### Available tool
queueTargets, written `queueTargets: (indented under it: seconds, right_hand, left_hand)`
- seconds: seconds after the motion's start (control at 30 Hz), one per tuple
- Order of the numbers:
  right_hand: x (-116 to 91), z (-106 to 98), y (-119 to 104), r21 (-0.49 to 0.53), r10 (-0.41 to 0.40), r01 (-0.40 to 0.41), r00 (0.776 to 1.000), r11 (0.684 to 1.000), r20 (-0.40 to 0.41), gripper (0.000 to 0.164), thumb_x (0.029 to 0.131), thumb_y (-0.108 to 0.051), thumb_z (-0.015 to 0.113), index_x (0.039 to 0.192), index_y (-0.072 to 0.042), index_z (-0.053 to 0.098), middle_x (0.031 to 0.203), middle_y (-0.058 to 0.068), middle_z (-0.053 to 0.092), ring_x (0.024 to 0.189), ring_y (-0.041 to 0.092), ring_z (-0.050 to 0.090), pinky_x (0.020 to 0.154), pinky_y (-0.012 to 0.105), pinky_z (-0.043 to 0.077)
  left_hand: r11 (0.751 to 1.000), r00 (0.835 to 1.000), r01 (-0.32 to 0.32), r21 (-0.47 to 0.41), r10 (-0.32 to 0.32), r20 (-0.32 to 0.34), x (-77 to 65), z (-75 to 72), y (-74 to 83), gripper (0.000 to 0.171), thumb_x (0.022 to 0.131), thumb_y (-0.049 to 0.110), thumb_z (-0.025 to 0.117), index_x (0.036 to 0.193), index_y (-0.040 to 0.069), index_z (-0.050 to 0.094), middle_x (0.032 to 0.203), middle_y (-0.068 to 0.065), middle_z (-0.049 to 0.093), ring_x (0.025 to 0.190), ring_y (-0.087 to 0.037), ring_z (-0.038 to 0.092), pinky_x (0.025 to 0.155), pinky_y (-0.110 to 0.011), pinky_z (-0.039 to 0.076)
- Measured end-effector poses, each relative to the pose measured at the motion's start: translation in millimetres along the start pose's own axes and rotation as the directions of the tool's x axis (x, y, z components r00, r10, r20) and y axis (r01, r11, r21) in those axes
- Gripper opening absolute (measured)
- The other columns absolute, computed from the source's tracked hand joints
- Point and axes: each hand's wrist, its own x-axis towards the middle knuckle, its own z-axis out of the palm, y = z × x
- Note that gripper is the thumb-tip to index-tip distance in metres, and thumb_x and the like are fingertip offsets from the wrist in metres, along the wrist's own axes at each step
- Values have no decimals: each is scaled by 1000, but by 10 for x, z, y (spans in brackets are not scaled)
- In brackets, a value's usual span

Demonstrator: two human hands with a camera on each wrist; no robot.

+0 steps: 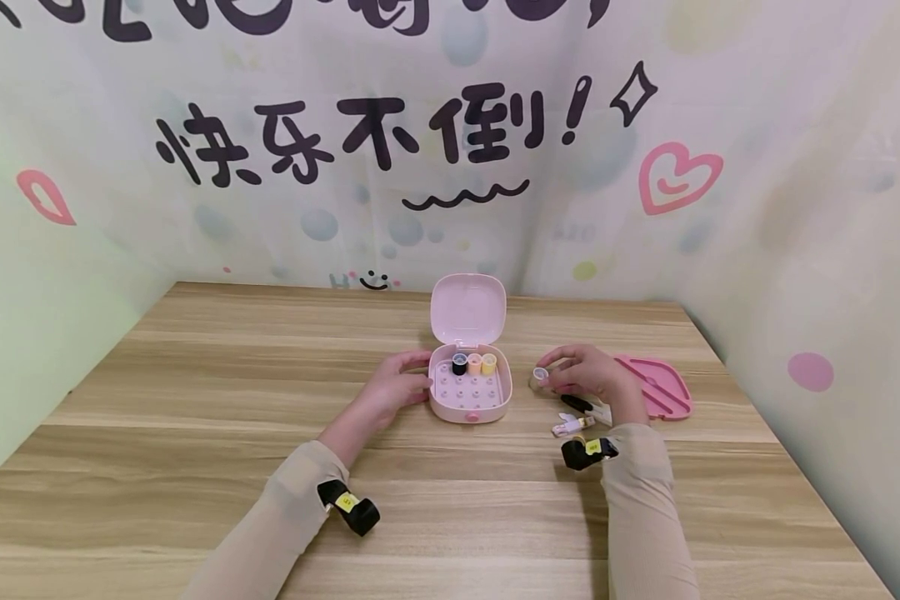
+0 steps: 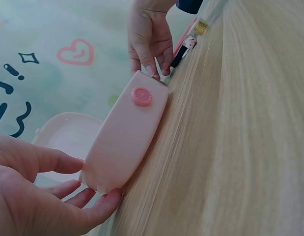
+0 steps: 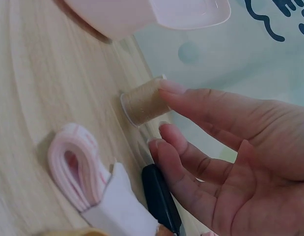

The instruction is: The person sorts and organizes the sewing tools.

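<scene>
A pink sewing box [image 1: 470, 414] stands with its lid [image 1: 468, 308] raised. Dark, peach and yellow thread spools sit in a row at the back of its pegged tray. On the box's left side, my left hand [image 1: 394, 386] holds the wall; in the left wrist view its fingertips [image 2: 110, 199] lie at the box's lower edge. To the right of the box, a tan thread spool [image 3: 144, 102] stands upright on the table. My right hand [image 1: 588, 371] reaches over it, one fingertip right at its upper end and the other fingers held apart, below it in the right wrist view.
Near my right hand lie a rolled pink-and-white tape measure [image 3: 73, 162] in a white band and a black-handled tool [image 3: 160, 196]. A pink ribbed tray [image 1: 663, 387] is partly behind the right hand. A printed cloth [image 1: 345, 225] hangs behind the wooden table [image 1: 232, 400].
</scene>
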Motion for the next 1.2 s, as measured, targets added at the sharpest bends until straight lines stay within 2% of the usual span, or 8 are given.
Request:
queueTargets:
  seconds: [0.37,0.8,1.2]
  right_hand:
    - [-7,1,-8,-4,7,-7,1000,1000,-2,30,98,-1,68,127,5,65,94,-1,74,85,13,64,79,23,59]
    - [-40,-3,-87,-18,-43,43,999,999,-20,33,97,-3,69,128,8,63,93,2,75,80,12,65,73,23,60]
    - [-65,47,-244,-44,-41,37,995,998,-96,36,97,-8,73,129,3,64,93,4,73,81,15,61,74,27,58]
  left_hand:
    - [1000,1000,4,0,-4,8,-4,-6,-1,55,96,-16,51,151,-12,47,157,-30,45,135,-44,55,112,-51,52]
    - [1000,1000,4,-4,-3,5,-9,-7,-4,55,96,-15,51,150,-12,47,157,-30,46,134,-43,55,113,-52,51]
    - [1000,1000,-8,1,8,20,3,-4,-20,54,96,-14,51,150,-13,47,156,-31,46,134,-41,55,114,-52,50]
